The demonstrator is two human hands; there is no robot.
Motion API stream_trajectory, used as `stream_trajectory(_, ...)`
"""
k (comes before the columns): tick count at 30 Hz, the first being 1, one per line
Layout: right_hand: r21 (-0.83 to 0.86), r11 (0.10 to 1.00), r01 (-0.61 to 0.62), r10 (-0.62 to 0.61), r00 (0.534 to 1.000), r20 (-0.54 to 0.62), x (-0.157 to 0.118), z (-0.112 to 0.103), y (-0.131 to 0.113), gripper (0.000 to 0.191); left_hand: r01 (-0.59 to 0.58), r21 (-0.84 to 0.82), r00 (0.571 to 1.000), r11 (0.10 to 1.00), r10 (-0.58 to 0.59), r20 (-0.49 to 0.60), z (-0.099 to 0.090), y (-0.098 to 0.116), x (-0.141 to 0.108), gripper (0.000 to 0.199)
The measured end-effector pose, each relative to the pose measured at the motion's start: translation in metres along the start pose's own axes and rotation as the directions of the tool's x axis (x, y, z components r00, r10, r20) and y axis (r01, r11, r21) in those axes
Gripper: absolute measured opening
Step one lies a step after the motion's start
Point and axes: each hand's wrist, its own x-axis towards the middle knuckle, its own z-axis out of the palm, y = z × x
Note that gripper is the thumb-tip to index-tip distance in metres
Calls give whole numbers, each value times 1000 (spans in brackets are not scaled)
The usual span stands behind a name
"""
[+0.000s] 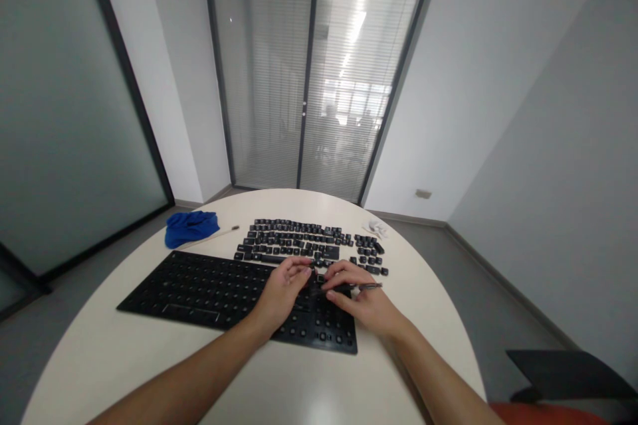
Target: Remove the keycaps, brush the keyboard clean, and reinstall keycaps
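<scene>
A: Keyboard point(199, 286) and loose keycaps point(299, 244): material?
B: Both appear plastic, largely matt.
A: Cloth point(192, 228) and brush point(215, 236)?
B: Creased, soft fabric; wood-like handle.
A: Surface point(279, 385)?
B: Smooth, with a glossy sheen.

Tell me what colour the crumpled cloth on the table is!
The cloth is blue, as the head view shows.

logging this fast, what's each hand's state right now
Left hand: curled over the keyboard; grip cannot be told.
Right hand: closed, holding a slim dark tool.
</scene>
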Motion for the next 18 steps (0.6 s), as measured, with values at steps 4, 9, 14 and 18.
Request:
stream_trajectory(4,27,998,-60,62,995,-81,-1,-3,9,26,21,-65,999,998,-19,36,0,-1,0,41)
stream_trajectory(9,78,976,-204,212,970,-118,-5,0,17,31,27,-49,998,998,-24,62,-1,-1,0,38)
stream_trajectory(14,-167,968,-189,188,982,-22,-4,6,8,31,37,-72,995,997,-30,96,0,-3,-1,38)
stream_trajectory(18,-254,954,-158,171,985,31,-2,10,0,45,44,-95,991,995,-32,126,1,-3,-2,40)
